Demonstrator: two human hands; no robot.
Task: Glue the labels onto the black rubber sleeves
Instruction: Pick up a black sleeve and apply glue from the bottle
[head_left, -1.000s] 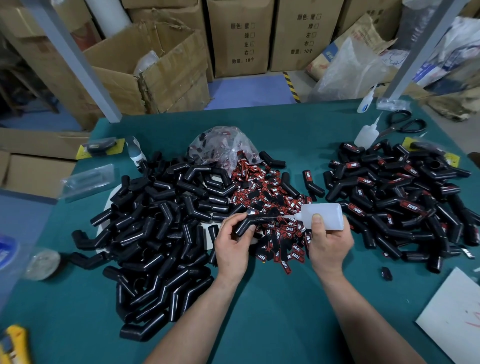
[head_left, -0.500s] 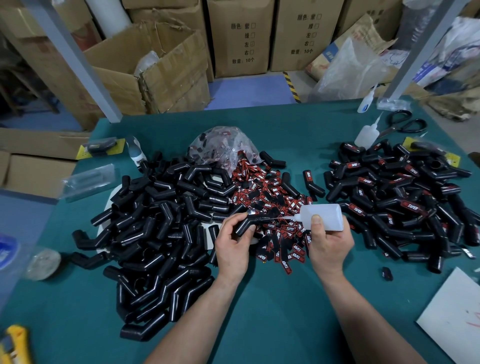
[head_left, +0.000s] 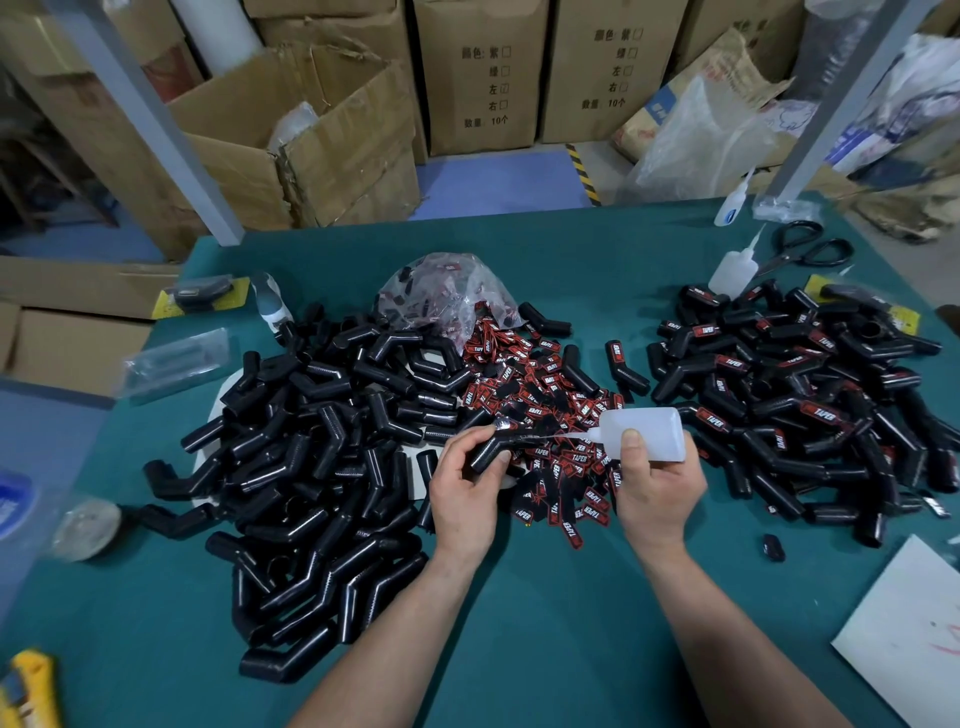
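Observation:
My left hand (head_left: 465, 486) grips a bent black rubber sleeve (head_left: 491, 449) over the middle of the green table (head_left: 545, 623). My right hand (head_left: 657, 483) holds a white glue bottle (head_left: 647, 431) sideways, its nozzle tip touching the sleeve's upper arm. Under both hands lies a heap of red-and-black labels (head_left: 550, 405). A big pile of bare black sleeves (head_left: 317, 452) lies to the left. A pile of sleeves bearing labels (head_left: 795, 395) lies to the right.
A clear bag of labels (head_left: 447, 291) sits behind the heap. Two more glue bottles (head_left: 730, 270) and black scissors (head_left: 810, 249) lie at the back right. A white sheet (head_left: 904, 634) is at the front right, a yellow knife (head_left: 28, 686) at the front left. Cardboard boxes stand beyond the table.

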